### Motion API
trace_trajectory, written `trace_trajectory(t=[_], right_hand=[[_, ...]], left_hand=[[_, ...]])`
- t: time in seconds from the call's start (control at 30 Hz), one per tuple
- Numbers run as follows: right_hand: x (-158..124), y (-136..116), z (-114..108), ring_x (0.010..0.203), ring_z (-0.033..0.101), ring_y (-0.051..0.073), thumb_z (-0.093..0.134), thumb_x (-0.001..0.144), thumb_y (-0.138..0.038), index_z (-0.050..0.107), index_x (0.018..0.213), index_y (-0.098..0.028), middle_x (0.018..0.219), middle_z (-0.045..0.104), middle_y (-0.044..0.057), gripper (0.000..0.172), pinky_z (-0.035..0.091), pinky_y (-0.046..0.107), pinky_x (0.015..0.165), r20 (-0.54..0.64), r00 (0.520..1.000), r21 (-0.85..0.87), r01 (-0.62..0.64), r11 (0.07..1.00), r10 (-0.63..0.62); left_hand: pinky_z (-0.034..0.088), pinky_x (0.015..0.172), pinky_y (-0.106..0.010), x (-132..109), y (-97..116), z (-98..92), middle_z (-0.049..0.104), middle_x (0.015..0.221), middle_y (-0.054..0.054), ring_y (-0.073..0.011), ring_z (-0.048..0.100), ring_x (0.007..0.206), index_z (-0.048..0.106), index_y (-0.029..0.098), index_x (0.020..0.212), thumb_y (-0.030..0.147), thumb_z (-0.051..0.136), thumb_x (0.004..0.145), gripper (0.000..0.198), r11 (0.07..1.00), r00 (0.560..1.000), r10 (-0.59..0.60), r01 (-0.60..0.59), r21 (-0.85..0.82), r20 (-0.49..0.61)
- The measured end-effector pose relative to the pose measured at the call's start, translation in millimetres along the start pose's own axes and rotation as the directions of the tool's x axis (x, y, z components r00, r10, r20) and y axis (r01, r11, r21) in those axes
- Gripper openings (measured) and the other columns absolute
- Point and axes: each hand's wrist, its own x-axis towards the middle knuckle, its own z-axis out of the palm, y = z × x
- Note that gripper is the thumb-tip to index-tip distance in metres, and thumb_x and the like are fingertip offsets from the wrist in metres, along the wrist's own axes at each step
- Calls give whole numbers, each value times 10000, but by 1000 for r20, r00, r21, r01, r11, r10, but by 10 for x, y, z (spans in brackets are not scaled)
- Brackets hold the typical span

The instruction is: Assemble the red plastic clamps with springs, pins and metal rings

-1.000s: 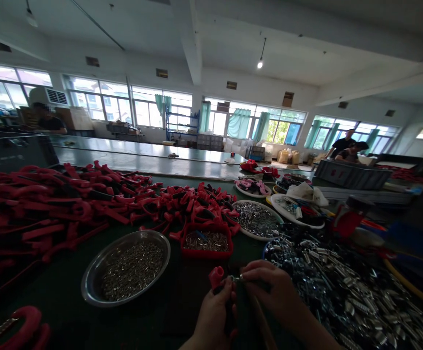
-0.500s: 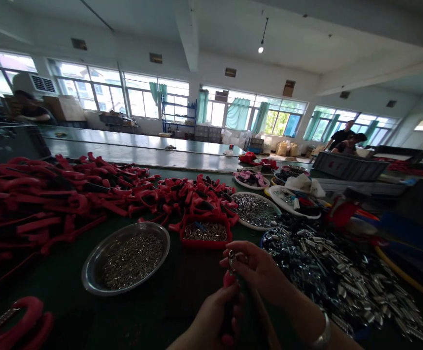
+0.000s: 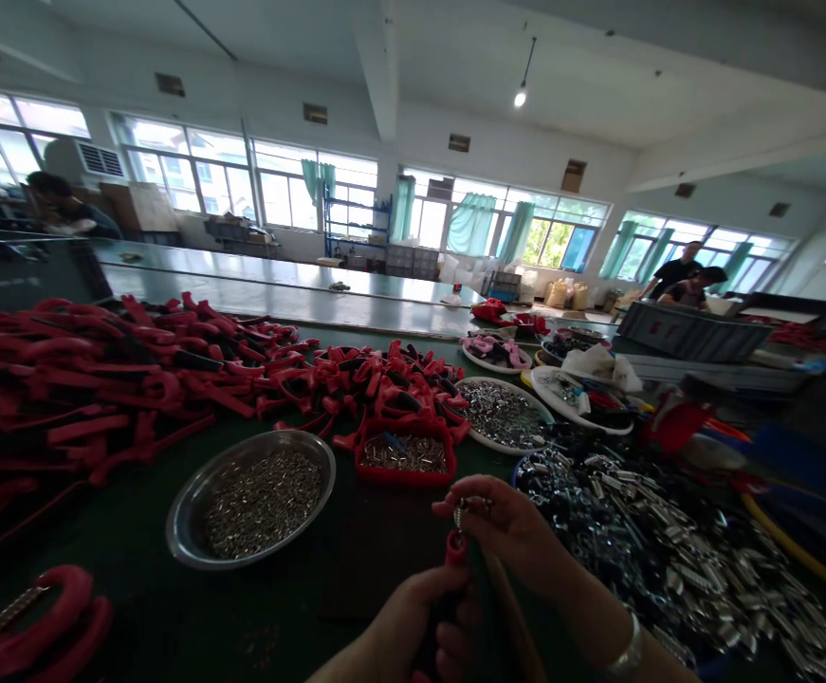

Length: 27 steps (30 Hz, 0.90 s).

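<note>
Across the dark green worktop [image 3: 270, 626] we go, and what a spread: a great heap of red-and-black parts [image 3: 171, 370] sprawls over the left, while a glinting pile of metal pieces [image 3: 683, 541] fills the right. Between them sits a steel bowl [image 3: 192, 507], loaded with tiny metal bits [image 3: 263, 503]; further back, a white round tray [image 3: 502, 448] carries shiny parts [image 3: 498, 413], and a red tub [image 3: 405, 474] full of little pins [image 3: 413, 453] stands just beyond the hands. Down to the hands, both busy! The left hand [image 3: 423, 607] has its grip curled round a red-ended handle [image 3: 455, 552], red end up, front and centre. Just above, the right hand [image 3: 512, 531], silver bracelet [image 3: 630, 647] at the wrist, has its grip pinching a small metal fitting [image 3: 460, 515], right at the handle's tip. Whether it sits inside, I can't tell.
</note>
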Motion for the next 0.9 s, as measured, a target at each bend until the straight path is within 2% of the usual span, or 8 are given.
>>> trace_trajectory(t=[0.2,0.3,0.4,0.47,0.53,0.57,0.73,0.9], right_hand=[[-74,208,-137,835,644,187,682,751,-261,597,943,-198,899,656,37,220,499,332,734,21,996,133,-92,987,90],[-125,368,-134,773,627,155,703,719,-311,609,856,-200,849,632,5,200,498,305,713,-79,993,172,-73,982,87],[-129,399,-201,769,607,147,684,722,-332,619,854,-201,853,630,7,197,492,281,709,-106,994,-88,-44,995,34],[-106,302,-364,839,605,147,615,776,-290,632,900,-213,932,636,20,147,479,256,746,-96,995,-537,-69,841,20],[-66,146,-643,949,581,142,534,818,-224,641,947,-247,1043,620,14,169,444,239,826,-186,982,-913,-177,368,10],[-42,67,-814,990,566,173,491,831,-184,635,987,-220,1076,608,52,215,421,285,871,-276,961,-929,-264,261,-9],[80,-110,-1612,984,564,243,508,828,-185,652,936,-146,1019,624,116,184,410,394,878,-434,895,-899,-437,12,104],[142,-105,-1858,876,588,169,532,867,-315,600,949,-157,995,615,41,191,477,380,788,-419,843,-907,-405,-113,337]], left_hand=[[101,308,-83,-95,16,-40,414,495,45,6,264,312,527,117,721,298,510,822,208,993,976,-47,23,112,212],[132,313,-98,-41,50,-85,413,478,45,-2,248,307,566,122,770,458,455,846,362,989,986,26,-49,142,164],[165,304,-127,35,138,-107,382,462,54,-26,267,301,574,137,784,645,383,789,543,987,997,68,-71,142,28],[154,298,-123,63,209,-98,363,461,62,-23,270,297,559,154,759,673,375,769,551,990,996,80,-74,123,-44],[144,298,-104,72,280,-80,359,479,71,-9,274,298,541,168,755,637,407,783,488,991,986,125,-118,69,-108],[150,299,-96,73,316,-71,363,494,72,-4,281,303,532,173,762,605,424,798,446,987,977,160,-156,42,-142],[340,345,-144,111,474,-95,426,580,47,-46,400,382,500,186,774,398,481,843,224,942,904,336,-324,89,-264],[388,371,-174,162,513,-208,411,605,49,-55,407,422,494,179,753,368,511,819,201,945,926,327,-319,74,-188]])
